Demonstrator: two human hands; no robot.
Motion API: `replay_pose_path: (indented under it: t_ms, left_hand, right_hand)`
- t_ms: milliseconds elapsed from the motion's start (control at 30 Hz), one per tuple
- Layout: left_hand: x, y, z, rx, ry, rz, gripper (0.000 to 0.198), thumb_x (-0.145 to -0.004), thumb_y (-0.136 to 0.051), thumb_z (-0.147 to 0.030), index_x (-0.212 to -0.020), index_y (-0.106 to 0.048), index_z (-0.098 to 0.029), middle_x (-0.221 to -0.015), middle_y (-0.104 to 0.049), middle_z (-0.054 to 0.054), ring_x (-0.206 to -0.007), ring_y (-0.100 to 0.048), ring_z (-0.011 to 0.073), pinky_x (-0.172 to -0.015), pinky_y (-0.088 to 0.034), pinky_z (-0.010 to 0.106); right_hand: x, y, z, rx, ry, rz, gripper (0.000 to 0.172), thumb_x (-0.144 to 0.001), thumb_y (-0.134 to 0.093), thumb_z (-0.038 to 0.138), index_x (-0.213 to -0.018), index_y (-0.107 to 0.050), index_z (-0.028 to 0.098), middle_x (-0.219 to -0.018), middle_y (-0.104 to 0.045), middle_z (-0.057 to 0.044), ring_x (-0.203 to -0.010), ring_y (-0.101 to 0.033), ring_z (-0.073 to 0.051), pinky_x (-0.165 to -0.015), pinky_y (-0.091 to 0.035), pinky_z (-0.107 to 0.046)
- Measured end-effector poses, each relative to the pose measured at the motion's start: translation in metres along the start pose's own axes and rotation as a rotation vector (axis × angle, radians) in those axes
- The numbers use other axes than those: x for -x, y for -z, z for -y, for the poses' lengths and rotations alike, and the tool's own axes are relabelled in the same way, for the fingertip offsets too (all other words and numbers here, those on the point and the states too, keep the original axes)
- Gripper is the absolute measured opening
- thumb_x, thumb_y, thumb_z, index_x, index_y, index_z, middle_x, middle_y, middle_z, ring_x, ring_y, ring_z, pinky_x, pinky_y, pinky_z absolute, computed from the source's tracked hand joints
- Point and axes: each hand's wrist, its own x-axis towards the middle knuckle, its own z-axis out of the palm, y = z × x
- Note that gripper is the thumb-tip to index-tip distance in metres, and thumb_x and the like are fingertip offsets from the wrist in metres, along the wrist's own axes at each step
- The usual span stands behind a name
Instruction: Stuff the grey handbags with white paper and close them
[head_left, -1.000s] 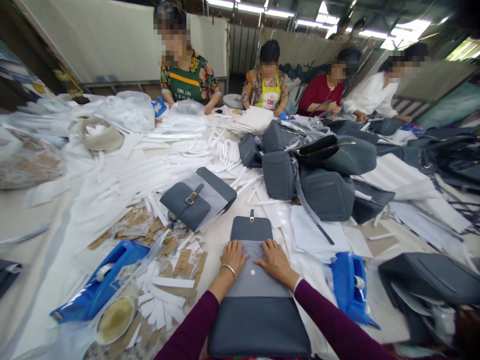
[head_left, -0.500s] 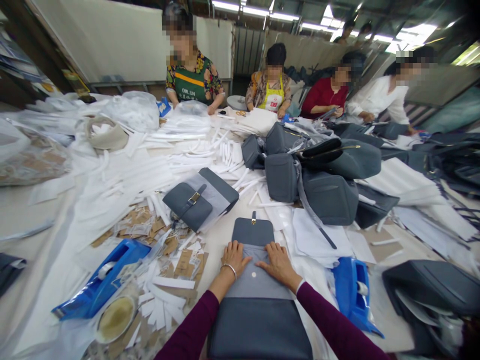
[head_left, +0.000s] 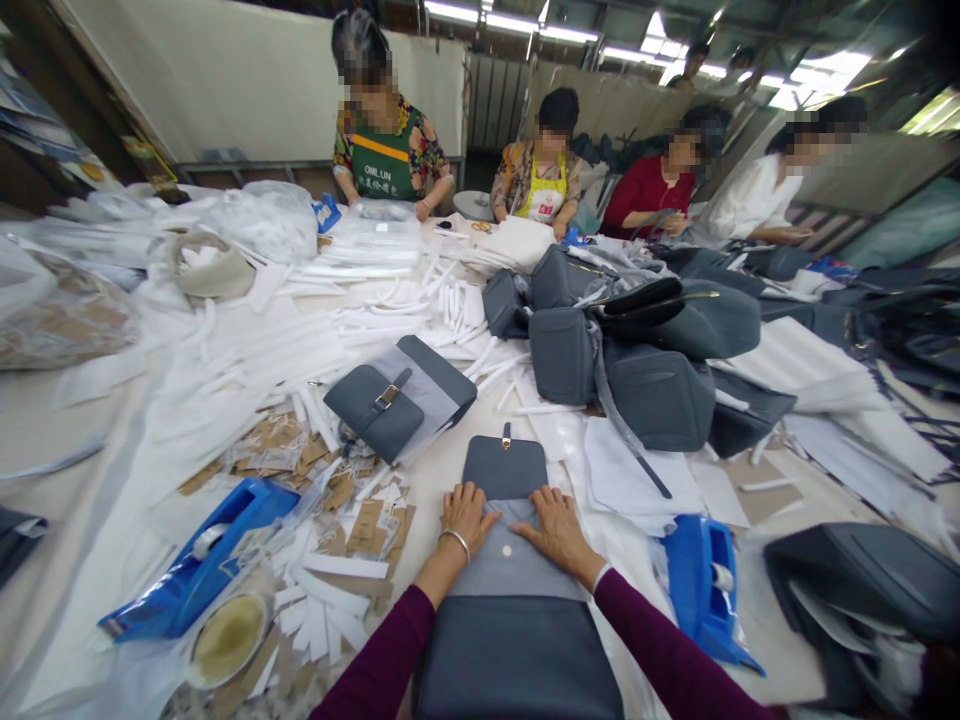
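A dark grey bag (head_left: 517,655) lies in front of me with its flap opened away from me, the grey lining facing up. A small strap with a gold buckle (head_left: 507,440) sticks out at the flap's far end. My left hand (head_left: 465,520) rests flat on the lining's left edge, fingers spread. On the right edge lies my right hand (head_left: 556,525), also with fingers apart. Between the two thumbs the lining shows, with a pale round spot just below. Another grey bag with a buckled strap (head_left: 388,395) lies beyond my left hand.
Blue tape dispensers (head_left: 202,560) (head_left: 703,585) flank my arms. Paper tags and white strips (head_left: 330,610) lie left, beside a round container (head_left: 229,635). Grey bags (head_left: 656,390) are heaped ahead right; another bag (head_left: 870,580) sits far right. Several people work across the table.
My hands and the bag have hardly moved. Across the table, the person in the green apron has lowered their head, and the person in white has drawn their arms in.
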Motion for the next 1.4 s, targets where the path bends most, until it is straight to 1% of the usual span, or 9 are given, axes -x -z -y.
replay_pose_path:
  t_ms: [300, 433, 600, 800, 967, 1133, 1233, 1333, 1400]
  left_hand:
    - [0.003, 0.006, 0.000, 0.073, -0.006, -0.009, 0.026, -0.096, -0.033, -0.037, -0.093, -0.053, -0.021, -0.099, -0.059, 0.004, -0.097, -0.048, 0.0223, -0.089, -0.031, 0.039]
    - [0.001, 0.008, 0.001, 0.082, 0.004, 0.022, 0.030, -0.098, -0.026, -0.034, -0.092, -0.053, -0.021, -0.097, -0.061, 0.004, -0.095, -0.050, 0.0211, -0.087, -0.031, 0.038]
    - [-0.004, 0.006, 0.001, 0.071, 0.041, 0.064, 0.031, -0.098, -0.025, -0.032, -0.092, -0.054, -0.021, -0.097, -0.063, 0.004, -0.096, -0.053, 0.0213, -0.087, -0.032, 0.039]
    - [-0.016, -0.003, 0.004, 0.078, 0.125, 0.132, 0.027, -0.097, -0.028, -0.027, -0.097, -0.054, -0.021, -0.095, -0.065, 0.005, -0.097, -0.056, 0.0214, -0.083, -0.035, 0.036]
    - [-0.020, -0.003, 0.005, 0.066, 0.164, 0.134, 0.032, -0.092, -0.026, -0.007, -0.100, -0.054, -0.020, -0.101, -0.062, 0.007, -0.096, -0.056, 0.0214, -0.080, -0.037, 0.036]
    - [-0.011, 0.006, -0.002, -0.003, -0.022, 0.036, 0.044, -0.086, -0.030, -0.001, -0.115, -0.053, -0.023, -0.117, -0.056, 0.009, -0.110, -0.045, 0.0233, -0.097, -0.032, 0.044]
    - [0.003, 0.008, -0.005, 0.084, -0.233, 0.083, 0.048, -0.091, -0.037, -0.015, -0.136, -0.038, -0.033, -0.138, -0.044, 0.005, -0.120, -0.040, 0.0214, -0.101, -0.032, 0.041]
    - [0.016, 0.008, -0.003, 0.153, -0.385, 0.130, 0.057, -0.089, -0.047, -0.047, -0.142, -0.024, -0.044, -0.153, -0.026, 0.000, -0.132, -0.028, 0.0271, -0.108, -0.021, 0.051]
    - [0.021, 0.007, 0.000, 0.170, -0.422, 0.161, 0.065, -0.084, -0.046, -0.061, -0.142, -0.023, -0.046, -0.154, -0.025, -0.001, -0.136, -0.023, 0.0308, -0.109, -0.014, 0.057]
  right_hand:
    - [0.003, 0.007, -0.002, -0.118, 0.012, 0.019, 0.039, -0.085, -0.051, 0.059, -0.092, -0.054, 0.021, -0.089, -0.061, -0.005, -0.089, -0.053, -0.024, -0.082, -0.036, -0.038]
    - [0.003, 0.003, -0.006, -0.155, 0.007, 0.015, 0.025, -0.096, -0.037, 0.041, -0.102, -0.054, 0.023, -0.096, -0.064, -0.004, -0.091, -0.056, -0.022, -0.083, -0.036, -0.037]
    - [0.002, -0.002, -0.010, -0.186, 0.004, -0.004, 0.027, -0.097, -0.031, 0.025, -0.116, -0.050, 0.027, -0.104, -0.064, -0.002, -0.092, -0.058, -0.019, -0.084, -0.036, -0.035]
    - [0.005, -0.003, -0.016, -0.205, 0.005, 0.065, 0.026, -0.095, -0.037, 0.029, -0.106, -0.061, 0.031, -0.094, -0.060, -0.002, -0.091, -0.058, -0.018, -0.083, -0.039, -0.035]
    - [0.007, -0.008, -0.018, -0.316, -0.060, 0.069, 0.026, -0.095, -0.038, 0.030, -0.103, -0.063, 0.030, -0.094, -0.060, -0.002, -0.093, -0.058, -0.019, -0.085, -0.039, -0.036]
    - [0.007, -0.011, -0.020, -0.311, -0.048, 0.071, 0.026, -0.094, -0.038, 0.031, -0.102, -0.063, 0.030, -0.093, -0.061, -0.001, -0.093, -0.058, -0.018, -0.085, -0.039, -0.036]
    - [0.007, -0.011, -0.020, -0.302, -0.045, 0.064, 0.026, -0.094, -0.038, 0.031, -0.103, -0.062, 0.030, -0.093, -0.061, -0.001, -0.092, -0.058, -0.018, -0.084, -0.039, -0.035]
    - [0.008, -0.011, -0.018, -0.296, -0.050, 0.062, 0.024, -0.094, -0.037, 0.029, -0.102, -0.060, 0.027, -0.095, -0.062, -0.002, -0.093, -0.058, -0.019, -0.084, -0.039, -0.035]
    - [0.009, -0.013, -0.017, -0.272, -0.076, 0.056, 0.021, -0.092, -0.038, 0.027, -0.099, -0.057, 0.024, -0.094, -0.062, -0.003, -0.092, -0.058, -0.019, -0.084, -0.039, -0.036]
